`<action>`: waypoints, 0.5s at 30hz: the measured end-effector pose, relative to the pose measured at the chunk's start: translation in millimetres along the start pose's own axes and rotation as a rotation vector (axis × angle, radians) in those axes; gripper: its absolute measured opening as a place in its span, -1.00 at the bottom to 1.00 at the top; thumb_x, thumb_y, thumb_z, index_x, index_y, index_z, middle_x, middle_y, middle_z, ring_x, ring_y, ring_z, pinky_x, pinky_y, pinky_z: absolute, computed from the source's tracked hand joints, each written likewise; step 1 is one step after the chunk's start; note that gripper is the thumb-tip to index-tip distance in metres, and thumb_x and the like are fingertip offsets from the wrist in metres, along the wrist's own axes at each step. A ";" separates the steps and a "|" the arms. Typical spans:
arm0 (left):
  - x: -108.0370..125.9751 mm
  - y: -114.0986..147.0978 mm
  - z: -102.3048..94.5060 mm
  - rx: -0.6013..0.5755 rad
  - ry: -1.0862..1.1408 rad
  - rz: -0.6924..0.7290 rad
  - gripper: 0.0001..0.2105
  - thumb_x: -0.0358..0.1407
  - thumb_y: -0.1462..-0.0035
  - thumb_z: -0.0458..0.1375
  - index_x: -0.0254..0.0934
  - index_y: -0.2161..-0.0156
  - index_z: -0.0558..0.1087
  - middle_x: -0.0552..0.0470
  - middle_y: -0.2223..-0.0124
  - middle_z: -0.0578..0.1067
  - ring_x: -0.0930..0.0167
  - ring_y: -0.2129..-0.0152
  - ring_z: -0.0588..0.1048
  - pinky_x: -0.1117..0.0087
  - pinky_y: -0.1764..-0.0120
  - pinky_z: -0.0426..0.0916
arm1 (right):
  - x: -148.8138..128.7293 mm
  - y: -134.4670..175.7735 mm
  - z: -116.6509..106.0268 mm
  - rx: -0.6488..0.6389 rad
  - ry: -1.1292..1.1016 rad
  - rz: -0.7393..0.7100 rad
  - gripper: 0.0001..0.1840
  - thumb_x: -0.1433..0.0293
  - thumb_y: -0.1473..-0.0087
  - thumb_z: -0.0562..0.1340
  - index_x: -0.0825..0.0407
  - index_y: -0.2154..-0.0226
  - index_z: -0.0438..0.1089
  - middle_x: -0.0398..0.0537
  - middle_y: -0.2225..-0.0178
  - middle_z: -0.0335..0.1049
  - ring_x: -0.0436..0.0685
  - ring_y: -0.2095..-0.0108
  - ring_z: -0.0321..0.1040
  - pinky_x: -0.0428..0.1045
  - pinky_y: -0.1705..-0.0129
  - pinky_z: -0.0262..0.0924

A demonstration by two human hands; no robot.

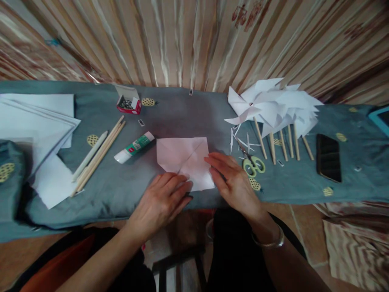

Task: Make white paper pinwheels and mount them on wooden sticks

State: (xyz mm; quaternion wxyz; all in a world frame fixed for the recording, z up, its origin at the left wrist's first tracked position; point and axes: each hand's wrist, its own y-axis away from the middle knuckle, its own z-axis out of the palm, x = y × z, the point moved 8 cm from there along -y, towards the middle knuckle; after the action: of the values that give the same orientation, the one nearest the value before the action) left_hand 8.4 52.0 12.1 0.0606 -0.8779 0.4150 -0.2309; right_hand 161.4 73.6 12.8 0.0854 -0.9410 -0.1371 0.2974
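A square sheet of pale paper [194,154] with diagonal crease lines lies on the cloth-covered table in front of me. My left hand [162,196] rests on its lower left part, fingers stretched out and hiding that corner. At the right edge of the sheet, my right hand [232,178] touches the paper with extended fingers, and a bracelet [270,240] is on that wrist. Beyond the left hand lies a glue stick [134,147] with a green label. Green-handled scissors [253,164] lie just right of the right hand, beside thin white paper scraps [247,142].
Several white paper pinwheels [267,103] on wooden sticks overlap at the right, near a black phone [328,158]. An opened red box [129,104] of small metal pieces stands at the back left. Wooden sticks [101,152] and white paper sheets [54,107] lie leftward. A curtain [182,44] hangs behind.
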 end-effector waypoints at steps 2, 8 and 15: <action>3.8 0.9 6.1 -0.012 0.000 -0.002 -0.79 -0.34 -0.22 0.12 -0.35 0.06 0.45 -0.14 0.10 0.52 0.25 0.21 0.45 0.18 0.17 0.45 | -4.0 1.2 7.0 -0.061 0.001 -0.050 -0.64 0.52 -0.21 0.04 0.05 0.03 0.42 0.09 -0.04 0.40 0.19 -0.06 0.32 0.19 -0.13 0.24; 3.4 4.6 12.0 -0.045 -0.009 0.018 -0.80 -0.45 -0.23 0.08 -0.36 0.05 0.42 -0.12 0.12 0.51 0.29 0.23 0.45 0.22 0.18 0.48 | -0.6 1.7 12.4 -0.122 -0.063 -0.029 -0.60 0.60 -0.13 0.05 0.04 0.08 0.46 0.10 -0.04 0.40 0.20 -0.07 0.32 0.22 -0.12 0.26; -2.6 5.5 1.0 0.039 0.057 -0.043 -0.90 -0.45 -0.23 0.07 -0.38 0.18 0.43 -0.08 0.26 0.51 0.36 0.36 0.47 0.34 0.32 0.49 | 13.1 7.4 15.4 -0.236 -0.428 0.123 -0.63 0.60 -0.07 0.17 -0.09 0.14 0.49 -0.05 -0.09 0.37 0.12 -0.11 0.31 0.15 -0.17 0.20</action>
State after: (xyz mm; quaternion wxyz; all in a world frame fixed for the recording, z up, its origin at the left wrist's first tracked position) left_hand 3.5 50.3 8.6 0.0609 -0.8783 0.3933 -0.2649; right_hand 164.2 71.9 -8.5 -0.0743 -0.8666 -0.1284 0.4764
